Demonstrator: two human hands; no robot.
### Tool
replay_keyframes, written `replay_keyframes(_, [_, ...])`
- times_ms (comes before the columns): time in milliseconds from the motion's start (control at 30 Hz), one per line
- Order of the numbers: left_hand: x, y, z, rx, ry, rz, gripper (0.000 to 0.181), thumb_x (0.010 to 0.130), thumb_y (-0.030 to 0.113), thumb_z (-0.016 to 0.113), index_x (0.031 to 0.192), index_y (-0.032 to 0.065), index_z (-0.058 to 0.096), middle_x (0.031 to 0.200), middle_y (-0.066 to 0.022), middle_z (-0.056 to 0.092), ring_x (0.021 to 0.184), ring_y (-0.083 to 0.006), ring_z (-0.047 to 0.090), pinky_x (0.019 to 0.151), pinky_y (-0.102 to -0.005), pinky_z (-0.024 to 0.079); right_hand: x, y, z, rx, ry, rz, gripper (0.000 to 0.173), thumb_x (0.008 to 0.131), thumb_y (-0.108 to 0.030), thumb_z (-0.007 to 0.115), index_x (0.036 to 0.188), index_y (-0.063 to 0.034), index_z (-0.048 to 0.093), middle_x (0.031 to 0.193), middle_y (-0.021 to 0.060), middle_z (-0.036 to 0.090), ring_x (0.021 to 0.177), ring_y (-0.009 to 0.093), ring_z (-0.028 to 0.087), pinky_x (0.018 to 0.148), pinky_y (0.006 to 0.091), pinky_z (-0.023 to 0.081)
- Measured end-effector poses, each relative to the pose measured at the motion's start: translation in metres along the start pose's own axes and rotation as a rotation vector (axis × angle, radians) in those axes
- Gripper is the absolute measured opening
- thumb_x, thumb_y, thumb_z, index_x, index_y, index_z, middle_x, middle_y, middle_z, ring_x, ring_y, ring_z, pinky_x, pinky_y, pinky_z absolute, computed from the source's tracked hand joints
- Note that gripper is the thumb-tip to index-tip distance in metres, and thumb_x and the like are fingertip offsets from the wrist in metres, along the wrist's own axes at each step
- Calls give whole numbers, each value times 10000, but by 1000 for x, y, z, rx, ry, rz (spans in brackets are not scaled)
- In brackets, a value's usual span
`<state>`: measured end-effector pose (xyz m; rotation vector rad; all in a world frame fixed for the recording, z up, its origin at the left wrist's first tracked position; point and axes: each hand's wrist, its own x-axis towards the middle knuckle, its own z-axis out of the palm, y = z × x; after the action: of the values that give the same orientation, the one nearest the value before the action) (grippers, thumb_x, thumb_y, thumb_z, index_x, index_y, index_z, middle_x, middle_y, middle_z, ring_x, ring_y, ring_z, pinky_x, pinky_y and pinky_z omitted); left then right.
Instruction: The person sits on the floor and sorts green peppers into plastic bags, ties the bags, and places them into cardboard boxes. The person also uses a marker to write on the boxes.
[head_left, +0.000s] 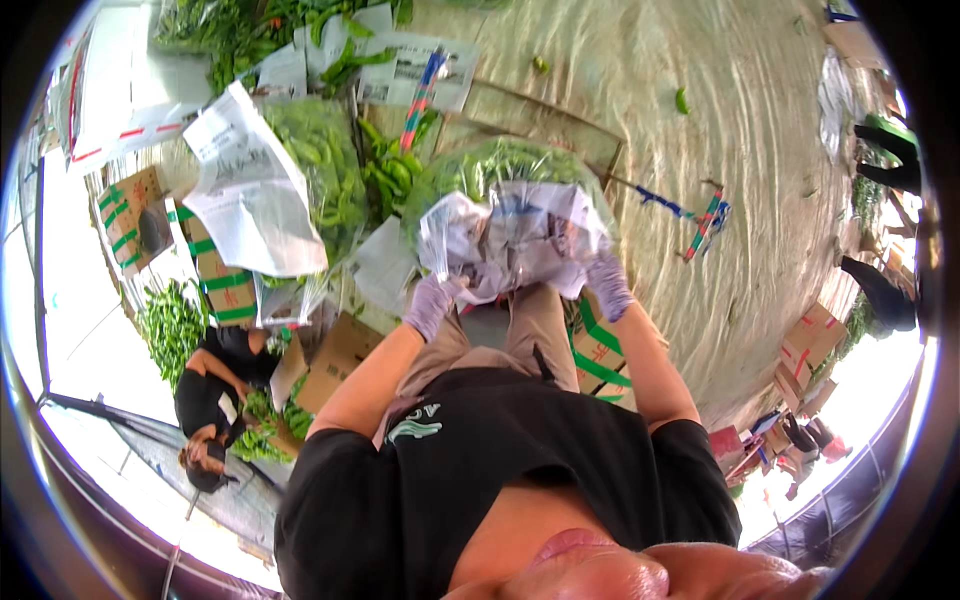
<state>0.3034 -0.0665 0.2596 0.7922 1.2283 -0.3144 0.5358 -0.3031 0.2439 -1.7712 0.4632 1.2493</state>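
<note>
A large clear plastic bag (517, 159) full of green peppers lies in front of my knees, with crumpled printed paper (525, 225) over the peppers at its near, open side. My left hand (431, 304), in a thin purple glove, pinches a gathered part of the bag's edge. On the opposite side my right hand (609, 285), gloved the same way, grips the bag's edge; its fingertips are partly hidden by plastic and paper. Left of this bag stands another clear bag of green peppers (319, 165), partly covered by a white printed sheet (251, 187).
Loose green peppers (390, 176) lie between the bags. A tape-wrapped rod handle (705, 223) rests on the plastic-covered ground (652, 112). Cardboard boxes with green tape (600, 345) stand beside my right leg. A co-worker (214, 397) sits at left near peppers and an open carton (337, 356).
</note>
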Motion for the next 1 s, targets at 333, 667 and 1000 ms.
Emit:
replay_keyframes(333, [25,-17,6,-135,55,86,136,815,148,608,875,25,605,588,6,523,475,-55,456,447,-183,358,6,-16,110,-1191,-139,-1076,569,711,-190,543,1246,-52,409,1306,187,334,1225,349,299,1024,495,200])
replay_keyframes(667, [-4,9,29,-278,-41,120,188,782,139,644,929,54,564,720,38,537,625,-27,486,561,-165,389,77,22,278,-1841,-654,-990,658,735,-330,543,1307,-64,358,1404,131,214,1303,354,154,1026,572,127])
replay_keyframes(1000, [26,8,41,552,-31,269,215,836,192,584,974,36,530,750,-29,567,659,-133,531,647,-250,431,148,103,246,-1017,-729,-1455,650,674,-168,590,1283,-47,398,1377,138,267,1295,303,207,1060,389,203])
